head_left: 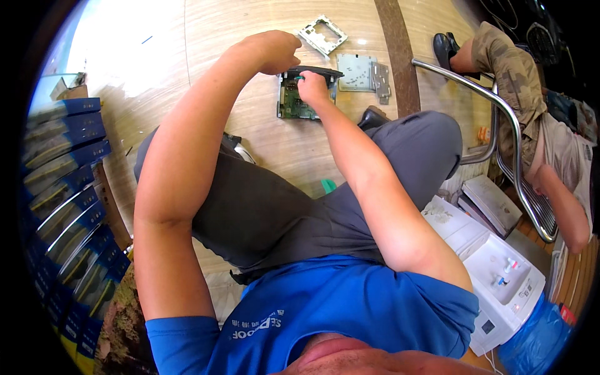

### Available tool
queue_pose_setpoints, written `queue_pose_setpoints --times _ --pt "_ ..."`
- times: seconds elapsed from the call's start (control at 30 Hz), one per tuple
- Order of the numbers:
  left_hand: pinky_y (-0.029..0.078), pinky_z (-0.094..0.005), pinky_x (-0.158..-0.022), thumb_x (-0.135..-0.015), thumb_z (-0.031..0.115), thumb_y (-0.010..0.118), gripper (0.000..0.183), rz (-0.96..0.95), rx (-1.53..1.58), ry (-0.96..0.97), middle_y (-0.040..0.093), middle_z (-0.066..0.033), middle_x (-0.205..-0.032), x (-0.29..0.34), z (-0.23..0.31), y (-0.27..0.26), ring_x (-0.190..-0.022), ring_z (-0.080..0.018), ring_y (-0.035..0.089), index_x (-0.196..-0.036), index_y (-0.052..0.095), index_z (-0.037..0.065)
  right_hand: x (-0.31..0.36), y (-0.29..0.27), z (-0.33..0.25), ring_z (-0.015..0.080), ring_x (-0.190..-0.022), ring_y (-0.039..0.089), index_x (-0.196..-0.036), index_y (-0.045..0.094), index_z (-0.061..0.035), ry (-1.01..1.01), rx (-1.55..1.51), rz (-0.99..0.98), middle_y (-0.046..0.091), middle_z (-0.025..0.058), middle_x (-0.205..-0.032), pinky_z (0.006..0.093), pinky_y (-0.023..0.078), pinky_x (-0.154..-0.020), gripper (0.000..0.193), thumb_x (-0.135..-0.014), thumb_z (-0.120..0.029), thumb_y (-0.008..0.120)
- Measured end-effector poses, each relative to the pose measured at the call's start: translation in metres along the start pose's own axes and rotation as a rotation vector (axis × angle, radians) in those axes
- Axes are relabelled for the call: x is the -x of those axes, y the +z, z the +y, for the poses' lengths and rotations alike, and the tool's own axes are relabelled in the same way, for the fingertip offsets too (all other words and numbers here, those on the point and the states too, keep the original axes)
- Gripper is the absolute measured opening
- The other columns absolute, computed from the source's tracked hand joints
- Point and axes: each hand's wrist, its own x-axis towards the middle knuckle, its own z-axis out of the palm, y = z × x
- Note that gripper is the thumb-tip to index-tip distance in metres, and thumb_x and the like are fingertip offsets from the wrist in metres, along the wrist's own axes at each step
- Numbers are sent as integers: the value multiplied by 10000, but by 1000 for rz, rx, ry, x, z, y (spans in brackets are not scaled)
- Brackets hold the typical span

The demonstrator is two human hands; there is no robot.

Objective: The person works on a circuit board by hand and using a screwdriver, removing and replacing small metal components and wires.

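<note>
Head view: crosswise at the far edge of the circuit unit (290, 104), the black panel (329, 72) is bordered nearside by the right hand (313, 88), green item (299, 77) pinched; left hand (277, 53) hold indeterminable.

Looked steeply down from the person's head, through the left of two side-by-side wide fisheye lenses, upright and facing forward past the blue shirt (362, 300) and grey trousers (262, 215) to the pale floor (262, 144). Sat very close to the shirt along the lower edge, and much farther from the opened device (291, 105), small near the upper middle. Swept broadly from blue packages (81, 134) by the left rim to a metal chair (518, 150) at the right, bending straight edges toward dark corners.
</note>
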Motion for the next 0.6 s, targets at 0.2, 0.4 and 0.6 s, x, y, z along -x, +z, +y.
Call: queue_pose_setpoints --times 0.2,0.4,0.6 --pt "442 -431 -1038 -949 301 585 492 -13 2 -9 590 -177 -1328 6 -5 -2 -1232 -356 548 -1388 525 88 5 -17 2 369 -969 664 -1049 721 -54 -59 -7 53 702 201 -1001 443 518 -897 274 -840 -188 606" --pt "450 -432 -1024 -936 302 621 501 1 -21 17 601 -182 -1309 14 -17 12 -1216 -361 555 -1380 534 88 10 -69 -17 377 -915 669 -990 734 -61 -158 79 -42 704 200 -970 435 530 -861 256 -826 -183 581" --pt "479 -426 -987 -907 247 666 498 -37 33 -17 633 -189 -1251 20 -16 31 -1170 -361 585 -1373 548 116 25 -184 -56 351 -855 683 -944 728 -46 -206 63 -145 707 197 -902 428 543 -810 257 -867 -247 587"
